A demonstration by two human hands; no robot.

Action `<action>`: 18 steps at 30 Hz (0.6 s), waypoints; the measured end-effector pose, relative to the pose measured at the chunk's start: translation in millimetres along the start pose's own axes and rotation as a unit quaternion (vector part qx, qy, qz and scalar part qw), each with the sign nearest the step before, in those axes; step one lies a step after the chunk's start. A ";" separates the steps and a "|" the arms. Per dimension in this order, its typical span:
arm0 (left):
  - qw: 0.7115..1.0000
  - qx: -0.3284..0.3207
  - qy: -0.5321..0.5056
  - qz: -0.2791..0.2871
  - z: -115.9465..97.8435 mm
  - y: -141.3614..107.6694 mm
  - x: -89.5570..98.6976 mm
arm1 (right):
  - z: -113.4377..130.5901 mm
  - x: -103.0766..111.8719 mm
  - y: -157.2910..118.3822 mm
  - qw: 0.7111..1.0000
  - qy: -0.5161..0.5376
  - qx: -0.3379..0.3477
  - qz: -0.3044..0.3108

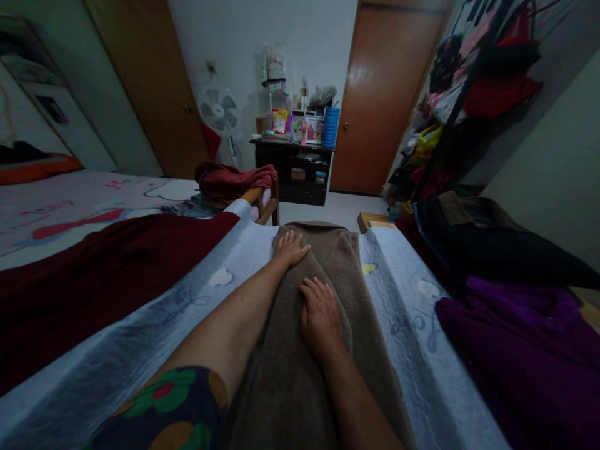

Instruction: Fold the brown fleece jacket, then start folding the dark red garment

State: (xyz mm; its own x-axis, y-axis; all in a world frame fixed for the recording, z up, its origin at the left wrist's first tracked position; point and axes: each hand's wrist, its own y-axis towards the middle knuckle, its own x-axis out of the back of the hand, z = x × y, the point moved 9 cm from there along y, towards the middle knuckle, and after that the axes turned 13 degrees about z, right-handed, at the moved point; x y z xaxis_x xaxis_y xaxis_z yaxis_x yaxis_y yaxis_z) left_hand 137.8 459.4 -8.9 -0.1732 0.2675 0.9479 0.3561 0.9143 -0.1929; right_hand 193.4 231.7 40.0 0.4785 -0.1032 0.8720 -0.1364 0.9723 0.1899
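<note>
A brown fleece garment [300, 381] lies lengthwise on the bed sheet [244, 262], one side folded over the other, its collar end at the far edge. My left hand [291, 248] rests flat on its upper left part, fingers spread. Nearer to me, my right hand [321, 315] lies on the folded layer around its middle, fingers extended and slightly bent. Neither hand grips the cloth. The garment's near end runs out of view below, partly behind my right forearm.
A dark red cloth [117, 262] lies to the left. On the right are a purple garment [520, 362] and dark folded clothes [487, 244]. Beyond the bed stand a wooden chair-like frame [269, 203] with red cloth [234, 180], a black cabinet [290, 175] and a fan [219, 111].
</note>
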 end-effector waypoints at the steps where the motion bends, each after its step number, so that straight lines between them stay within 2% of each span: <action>1: 1.000 0.000 0.002 0.006 1.5 3.1 0.2 | 0.2 0.5 -0.1 1.000 -0.001 0.000 -0.001; 7: 1.000 0.006 0.001 0.022 7.7 15.4 5.8 | 0.8 1.4 -1.0 1.000 0.004 0.000 -0.004; 12: 1.000 0.025 -0.003 0.012 9.1 17.4 5.8 | 0.9 0.7 0.3 1.000 0.008 -0.002 0.002; 14: 0.999 0.029 -0.004 -0.024 8.2 13.2 8.7 | 1.1 1.8 0.3 1.000 0.012 -0.005 0.003; 18: 0.989 0.019 -0.004 -0.147 0.0 -9.2 24.4 | 1.7 3.6 -0.8 1.000 0.019 -0.013 -0.004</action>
State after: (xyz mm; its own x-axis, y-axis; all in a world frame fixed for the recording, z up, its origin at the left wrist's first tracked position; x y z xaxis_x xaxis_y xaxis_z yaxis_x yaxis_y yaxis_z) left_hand 130.3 457.5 16.1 -0.2709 -0.0096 0.9626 0.2549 0.9636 0.0813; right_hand 193.7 230.1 43.7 0.5127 -0.1027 0.8524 -0.1110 0.9765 0.1845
